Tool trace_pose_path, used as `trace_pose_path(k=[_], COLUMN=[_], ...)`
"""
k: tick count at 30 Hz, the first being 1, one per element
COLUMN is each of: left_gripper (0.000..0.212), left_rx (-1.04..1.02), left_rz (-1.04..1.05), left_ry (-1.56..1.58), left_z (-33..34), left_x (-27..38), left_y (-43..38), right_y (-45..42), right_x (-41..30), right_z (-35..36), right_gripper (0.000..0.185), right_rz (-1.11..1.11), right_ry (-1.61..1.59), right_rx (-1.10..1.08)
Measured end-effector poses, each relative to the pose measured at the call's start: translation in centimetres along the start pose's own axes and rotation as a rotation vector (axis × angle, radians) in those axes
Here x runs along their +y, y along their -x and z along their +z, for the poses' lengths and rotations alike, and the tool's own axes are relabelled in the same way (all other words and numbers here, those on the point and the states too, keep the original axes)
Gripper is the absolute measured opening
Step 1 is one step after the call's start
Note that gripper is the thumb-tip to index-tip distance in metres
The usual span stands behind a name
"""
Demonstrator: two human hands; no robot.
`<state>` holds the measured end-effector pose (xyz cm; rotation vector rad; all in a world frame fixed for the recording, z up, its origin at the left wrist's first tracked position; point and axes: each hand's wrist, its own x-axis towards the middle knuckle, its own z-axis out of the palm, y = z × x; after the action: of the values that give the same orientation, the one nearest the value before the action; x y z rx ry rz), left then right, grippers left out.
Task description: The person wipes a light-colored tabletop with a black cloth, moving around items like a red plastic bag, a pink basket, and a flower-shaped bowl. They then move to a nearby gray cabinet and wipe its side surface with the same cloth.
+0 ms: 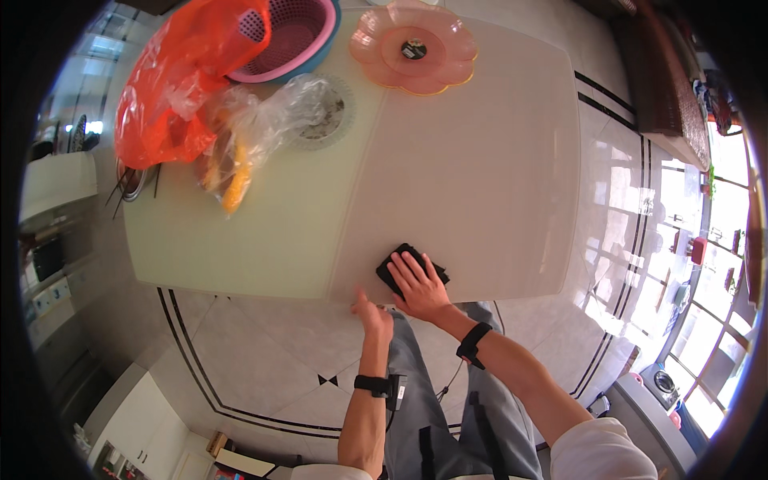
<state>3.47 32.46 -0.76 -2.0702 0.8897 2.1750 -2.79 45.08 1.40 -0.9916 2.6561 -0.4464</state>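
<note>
My right hand (418,282) lies flat with spread fingers on a folded black cloth (393,270), pressing it to the table top (468,192) close to the near edge. Left of it, my left hand (370,312) is at the table's near edge, one finger pointing forward onto the top; part of this hand's grip is hidden from above. The cloth's corner sticks out to the right of my right hand. Each forearm wears a black strap.
A pink scalloped plate (447,57) stands at the far edge. Far left are a red plastic bag (168,90), a pink basket (327,36), a clear bag with yellow contents (240,174), a glass dish (342,129) and a metal bowl (139,187) with thin dark sticks.
</note>
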Motion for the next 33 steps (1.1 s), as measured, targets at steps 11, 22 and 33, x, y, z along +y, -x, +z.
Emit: trace_pose_path(k=[11, 22, 33], left_gripper=[0.076, 0.077, 0.062], left_rx=[-0.082, 0.191, 0.02], left_rz=[0.215, 0.111, -0.014], left_ry=[0.116, 0.03, 0.03], left_z=[-6.3, -4.6, -5.1], left_x=[13.7, 14.6, 15.7], left_y=[-8.4, -9.7, -9.3], right_y=[-0.3, -6.6, -9.8], right_x=[8.9, 18.5, -6.5], right_z=[-2.3, -4.4, 1.7], right_gripper=[0.074, 0.072, 0.067], right_rz=[0.181, 0.988, -0.116], right_ry=[0.051, 0.329, 0.019], right_rx=[-0.003, 0.487, 0.004])
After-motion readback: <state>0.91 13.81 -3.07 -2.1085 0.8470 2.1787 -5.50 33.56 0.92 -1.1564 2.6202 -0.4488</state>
